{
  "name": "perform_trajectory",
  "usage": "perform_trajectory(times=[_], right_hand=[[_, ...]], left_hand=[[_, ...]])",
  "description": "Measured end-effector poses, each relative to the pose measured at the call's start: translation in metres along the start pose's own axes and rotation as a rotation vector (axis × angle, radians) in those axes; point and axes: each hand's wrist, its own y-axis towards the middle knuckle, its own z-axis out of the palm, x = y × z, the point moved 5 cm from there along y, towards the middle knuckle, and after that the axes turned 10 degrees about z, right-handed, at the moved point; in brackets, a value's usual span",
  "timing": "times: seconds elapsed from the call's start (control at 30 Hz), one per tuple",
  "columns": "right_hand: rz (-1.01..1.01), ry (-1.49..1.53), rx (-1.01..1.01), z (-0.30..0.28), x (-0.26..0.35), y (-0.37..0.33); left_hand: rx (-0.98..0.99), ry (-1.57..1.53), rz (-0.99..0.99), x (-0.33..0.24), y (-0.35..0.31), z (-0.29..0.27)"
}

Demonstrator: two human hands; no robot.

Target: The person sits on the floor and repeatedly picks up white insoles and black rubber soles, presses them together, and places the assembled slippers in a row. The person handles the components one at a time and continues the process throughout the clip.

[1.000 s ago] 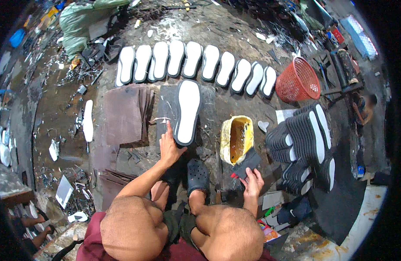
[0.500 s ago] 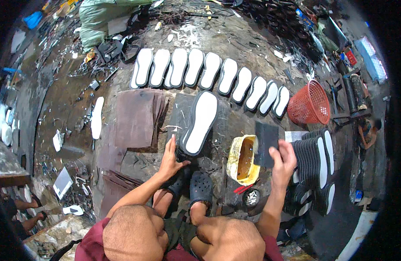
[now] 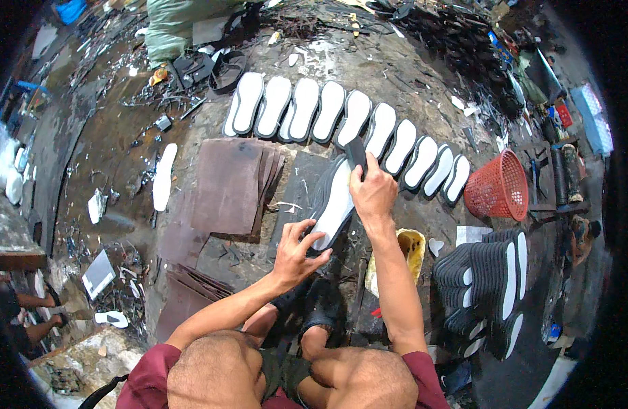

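A shoe sole with a white top and dark rim point(image 3: 337, 201) lies in front of me, tilted toward the upper right. At its heel end, my left hand point(image 3: 297, 253) grips the edge between thumb and fingers. My right hand point(image 3: 375, 194) is closed on a black flat piece point(image 3: 355, 154), pressed at the toe end of that sole. A yellow tub point(image 3: 415, 247), stained with brownish stuff inside, stands under my right forearm and is partly hidden by it.
An arc of white-topped soles point(image 3: 302, 109) stretches beyond my hands. Brown sheets point(image 3: 226, 184) are piled on the left. On the right are a red basket point(image 3: 496, 184) and stacked dark soles point(image 3: 494, 279). Scraps litter the floor; another person's legs point(image 3: 41, 317) show at far left.
My right hand has swung left and forward from beside the yellow tub, bringing the black piece onto the sole. My left hand has shifted slightly right, onto the heel. The view has shifted a little.
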Motion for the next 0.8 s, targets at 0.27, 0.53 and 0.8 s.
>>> perform_trajectory(times=[0.27,0.53,0.8], right_hand=[[-0.848,-0.145,0.268,0.028,0.041,-0.015],[-0.332,-0.178,0.233,-0.014,-0.012,0.051],[-0.637,-0.052,0.228,-0.004,0.003,0.003]], left_hand=[[0.003,0.023,0.058,-0.005,0.001,0.008],[-0.052,-0.011,0.035,-0.005,0.016,0.012],[-0.027,0.054,0.062,0.004,0.003,0.009]])
